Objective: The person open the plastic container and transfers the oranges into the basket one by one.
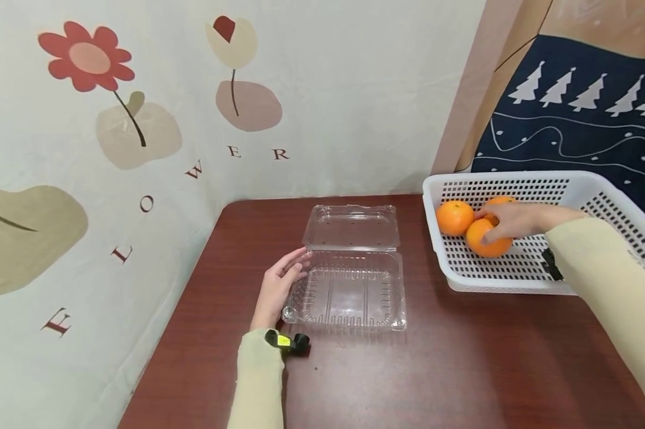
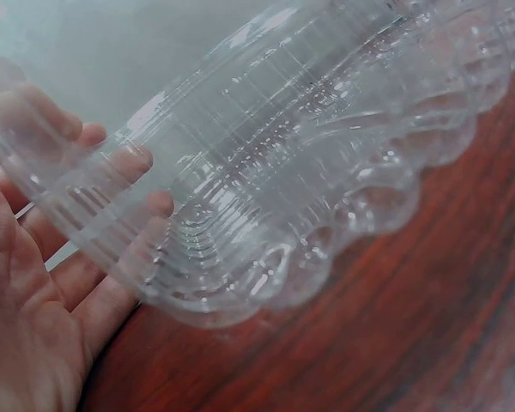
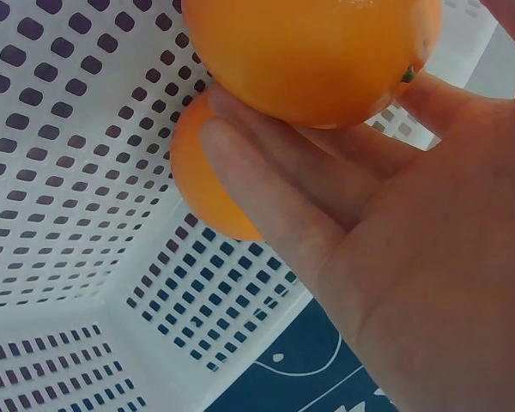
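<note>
In the head view, a clear plastic clamshell box (image 1: 349, 292) lies with its lid (image 1: 352, 226) folded back. At the box's left wall is my left hand (image 1: 279, 286), its fingers loosely extended against the side. Through the plastic in the left wrist view, several fingertips (image 2: 137, 163) show. My right hand (image 1: 515, 218) reaches into a white basket (image 1: 515, 286) and grips the front orange (image 1: 491, 244), thumb on the near side and fingers behind. Another orange (image 1: 453, 217) sits to its left. A third orange (image 1: 499, 201), partly hidden by the hand, is behind; the right wrist view shows an orange (image 3: 206, 172) beyond the fingers.
The box and basket stand on a dark red-brown wooden table (image 1: 408, 381). A pale wall covering (image 1: 344, 119) with flower prints rises behind and to the left. Dark blue cloth (image 1: 574, 131) with white trees hangs behind the basket.
</note>
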Demonstrator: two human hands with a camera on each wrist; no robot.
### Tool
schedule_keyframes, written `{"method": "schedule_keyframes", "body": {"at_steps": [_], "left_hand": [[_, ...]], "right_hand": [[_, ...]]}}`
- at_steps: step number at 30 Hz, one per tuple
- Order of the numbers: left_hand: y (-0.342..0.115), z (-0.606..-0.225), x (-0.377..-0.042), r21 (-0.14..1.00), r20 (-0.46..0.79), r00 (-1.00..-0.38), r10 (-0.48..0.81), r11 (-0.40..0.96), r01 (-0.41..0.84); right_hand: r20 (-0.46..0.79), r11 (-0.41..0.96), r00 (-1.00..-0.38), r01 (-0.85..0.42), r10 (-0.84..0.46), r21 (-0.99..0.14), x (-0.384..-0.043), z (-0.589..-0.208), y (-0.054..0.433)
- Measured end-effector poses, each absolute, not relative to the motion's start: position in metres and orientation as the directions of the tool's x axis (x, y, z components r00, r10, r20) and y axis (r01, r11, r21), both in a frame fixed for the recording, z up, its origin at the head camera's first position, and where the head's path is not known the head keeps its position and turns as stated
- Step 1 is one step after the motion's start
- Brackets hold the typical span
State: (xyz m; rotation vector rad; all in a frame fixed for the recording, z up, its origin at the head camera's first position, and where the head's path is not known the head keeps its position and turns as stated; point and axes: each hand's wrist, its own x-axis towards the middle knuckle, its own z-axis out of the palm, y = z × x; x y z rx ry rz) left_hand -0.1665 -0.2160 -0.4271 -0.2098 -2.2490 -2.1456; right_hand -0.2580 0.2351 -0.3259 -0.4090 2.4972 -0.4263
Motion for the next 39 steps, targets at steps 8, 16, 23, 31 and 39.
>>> {"method": "schedule_keyframes", "body": {"at_steps": [8, 16, 23, 31, 39], "left_hand": [[-0.213, -0.428, -0.166, 0.993, 0.115, -0.989, 0.088, 0.032, 0.118], [-0.213, -0.428, -0.167, 0.991, 0.121, -0.988, 0.092, 0.038, 0.125], [-0.214, -0.427, -0.168, 0.991, 0.127, -0.988, 0.092, 0.034, 0.130], [-0.215, -0.428, -0.168, 0.991, 0.128, -0.988, 0.091, 0.021, 0.130], [-0.220, -0.430, -0.168, 0.992, 0.125, -0.988, 0.091, 0.000, 0.125]], "right_hand": [[-0.593, 0.922, -0.729, -0.136, -0.342, -0.363, -0.256, -0.330, 0.242], [-0.572, 0.919, -0.740, -0.158, -0.352, -0.361, -0.257, -0.331, 0.245], [-0.545, 0.915, -0.755, -0.182, -0.365, -0.360, -0.257, -0.332, 0.246], [-0.543, 0.913, -0.751, -0.196, -0.375, -0.359, -0.259, -0.334, 0.248], [-0.542, 0.916, -0.751, -0.217, -0.378, -0.339, -0.258, -0.331, 0.241]]}}
